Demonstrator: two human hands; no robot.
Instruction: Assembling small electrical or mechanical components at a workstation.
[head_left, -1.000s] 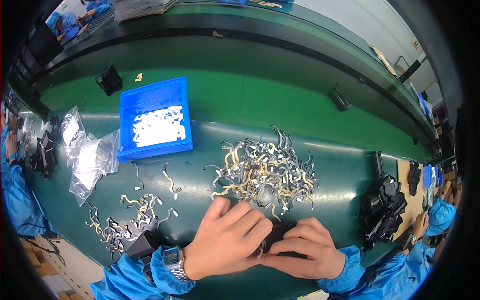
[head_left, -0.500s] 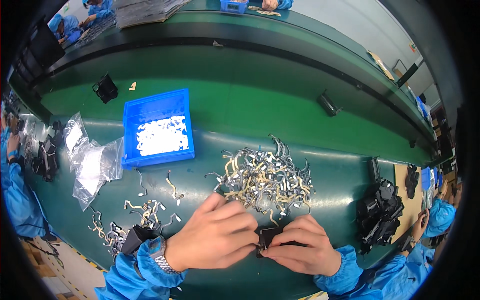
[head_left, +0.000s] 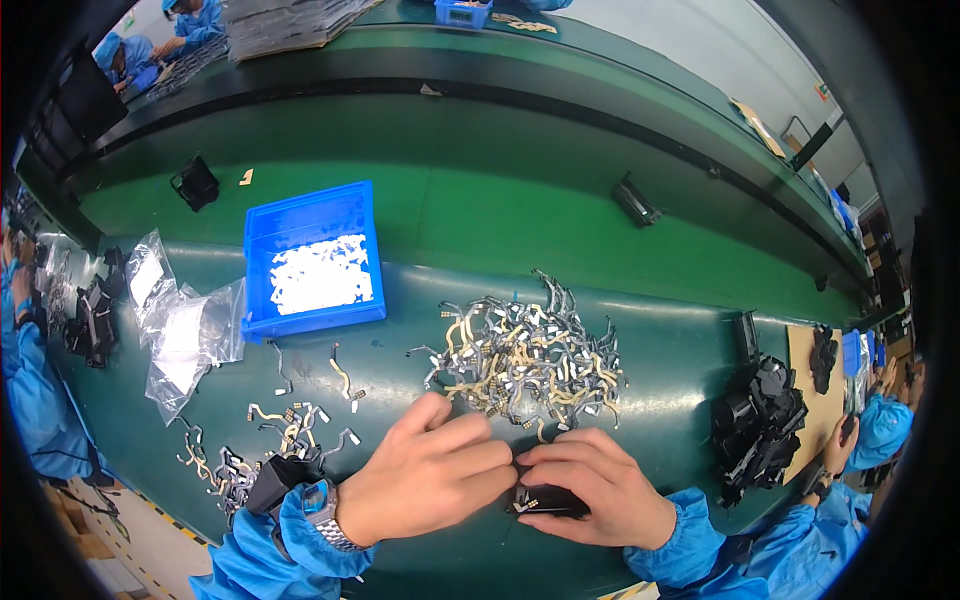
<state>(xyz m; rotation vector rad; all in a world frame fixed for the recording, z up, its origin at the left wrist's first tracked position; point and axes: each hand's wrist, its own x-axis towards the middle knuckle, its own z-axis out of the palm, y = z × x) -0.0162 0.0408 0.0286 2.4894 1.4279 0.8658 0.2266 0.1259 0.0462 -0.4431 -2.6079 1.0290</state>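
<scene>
My right hand (head_left: 605, 490) grips a small black plastic housing (head_left: 560, 503) at the near middle of the table, its thumb below and its fingers over the top. A small light connector end shows at the housing's left end. My left hand (head_left: 430, 470), a metal-banded watch (head_left: 325, 518) on its wrist, is closed beside it with curled fingers touching or almost touching the housing. Whatever its fingertips pinch, if anything, is hidden. Just beyond both hands lies a heap of short grey and tan cables (head_left: 520, 355) with white connectors.
A blue bin (head_left: 315, 215) of small white parts stands left of the heap, beside clear plastic bags (head_left: 195, 330). Loose cables (head_left: 290, 435) and a black part (head_left: 275, 485) lie near my left forearm. Black housings (head_left: 760, 425) are piled right. Co-workers (head_left: 880, 430) sit at both sides.
The right hand's fingers have spread further around the black housing, whose left end shows more now. The left hand's fingertips have drawn back a little and curled.
</scene>
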